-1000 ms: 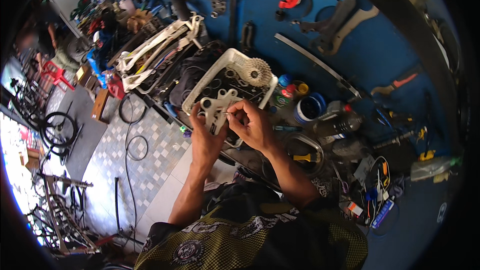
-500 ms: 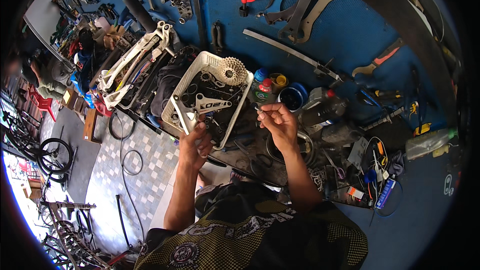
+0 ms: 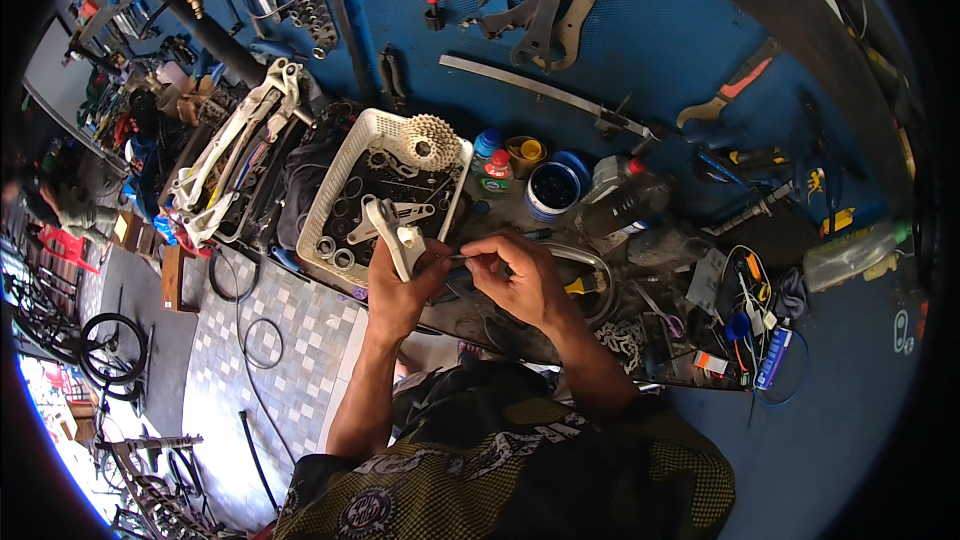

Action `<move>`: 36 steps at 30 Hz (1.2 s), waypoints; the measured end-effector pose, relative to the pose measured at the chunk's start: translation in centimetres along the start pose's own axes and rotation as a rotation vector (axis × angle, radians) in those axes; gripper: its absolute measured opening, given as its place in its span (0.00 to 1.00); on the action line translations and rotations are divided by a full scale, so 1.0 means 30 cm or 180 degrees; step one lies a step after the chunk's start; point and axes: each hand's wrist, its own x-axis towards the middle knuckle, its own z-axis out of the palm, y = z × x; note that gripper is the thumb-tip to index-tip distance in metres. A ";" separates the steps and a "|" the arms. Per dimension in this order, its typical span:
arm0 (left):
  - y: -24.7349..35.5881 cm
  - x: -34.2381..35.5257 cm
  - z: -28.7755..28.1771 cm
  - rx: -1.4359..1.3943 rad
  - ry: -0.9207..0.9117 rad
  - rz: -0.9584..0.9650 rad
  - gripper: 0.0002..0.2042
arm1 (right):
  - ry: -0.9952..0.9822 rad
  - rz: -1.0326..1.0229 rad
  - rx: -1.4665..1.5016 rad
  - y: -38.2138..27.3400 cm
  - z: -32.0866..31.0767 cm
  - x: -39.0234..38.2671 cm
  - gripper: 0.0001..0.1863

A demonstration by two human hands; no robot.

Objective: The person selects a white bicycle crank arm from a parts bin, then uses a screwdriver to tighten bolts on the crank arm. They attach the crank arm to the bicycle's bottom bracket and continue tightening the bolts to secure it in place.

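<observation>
My left hand (image 3: 396, 295) grips a white bike suspension link (image 3: 395, 238), its rounded end pointing up and away from me. Close against it, my right hand (image 3: 522, 285) pinches a small thin metal piece between thumb and fingers; its exact kind is too small to make out. The fingertips of both hands nearly meet beside the link. Just beyond them stands a white plastic basket (image 3: 325, 172) of bike parts. A sprocket cassette (image 3: 430, 143) rests at its far right corner, and a flat white link with dark lettering (image 3: 411, 210) lies among rings and small parts.
Behind the basket stand a blue-capped bottle (image 3: 486, 144), a red-capped green bottle (image 3: 496, 172) and a blue tub (image 3: 556, 190). A white bike frame part (image 3: 240, 145) lies left. At right are a metal bowl (image 3: 606, 280), a chain (image 3: 622, 342) and cables. Tools hang on the blue wall.
My right hand has come left and down to the link with the small piece. My left hand has moved slightly right, turning the link more upright. The whole view has shifted a little.
</observation>
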 end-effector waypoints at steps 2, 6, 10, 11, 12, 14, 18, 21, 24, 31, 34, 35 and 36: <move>-0.019 0.000 0.013 0.0188 0.0184 0.0240 0.10 | -0.0040 0.0089 -0.0101 0.008 -0.003 -0.004 0.12; -0.040 0.016 0.008 0.0525 0.0081 0.0113 0.13 | -0.0387 0.0715 -0.0157 0.044 -0.041 0.001 0.25; -0.039 0.024 -0.010 0.0608 0.0280 -0.0016 0.13 | -0.0864 0.1694 -0.1980 0.205 -0.188 0.064 0.55; -0.036 0.025 -0.015 0.0577 0.0322 -0.0044 0.14 | -0.0980 0.1902 -0.2464 0.262 -0.223 0.078 0.57; -0.033 0.025 -0.020 0.0617 0.0407 -0.0209 0.14 | -0.1073 0.2018 -0.2895 0.320 -0.253 0.093 0.59; -0.025 0.021 -0.027 0.0581 0.0447 0.0084 0.15 | -0.1245 0.2085 -0.3378 0.421 -0.289 0.103 0.63; -0.004 0.012 -0.033 0.0800 0.0607 0.0151 0.16 | -0.1643 0.2468 -0.3292 0.522 -0.323 0.127 0.63; 0.009 0.008 -0.034 0.0768 0.0639 0.0391 0.15 | -0.1696 0.2808 -0.3115 0.527 -0.329 0.152 0.59; 0.023 0.003 -0.044 0.0690 0.0624 0.0391 0.15 | -0.1741 0.2769 -0.3074 0.525 -0.329 0.169 0.54; 0.034 -0.005 -0.049 0.0698 0.0637 0.0458 0.17 | -0.1665 0.2937 -0.2931 0.515 -0.319 0.165 0.51; 0.031 -0.005 -0.055 0.0806 0.0714 0.0519 0.17 | -0.0967 0.2127 -0.3242 0.399 -0.289 0.160 0.41; 0.030 -0.003 -0.056 0.0900 0.0752 0.0566 0.17 | -0.0821 0.1713 -0.2874 0.342 -0.275 0.167 0.37; 0.029 -0.001 -0.056 0.1044 0.0805 0.0506 0.16 | -0.0755 0.1569 -0.2490 0.269 -0.275 0.162 0.32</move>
